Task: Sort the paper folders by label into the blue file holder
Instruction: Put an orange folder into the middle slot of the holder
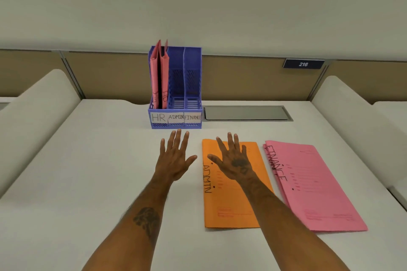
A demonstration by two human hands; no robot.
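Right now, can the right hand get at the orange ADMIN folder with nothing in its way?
Probably yes. The right hand is spread open over the upper part of the orange ADMIN folder, which lies flat on the desk with nothing else on it. The pink FINANCE folders lie beside it, not overlapping.

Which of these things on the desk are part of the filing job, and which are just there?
Part of the job: blue file holder, HR folders standing in its HR slot, orange ADMIN folder, pink FINANCE folders.
Just there: grey desk hatch, number plate 216.
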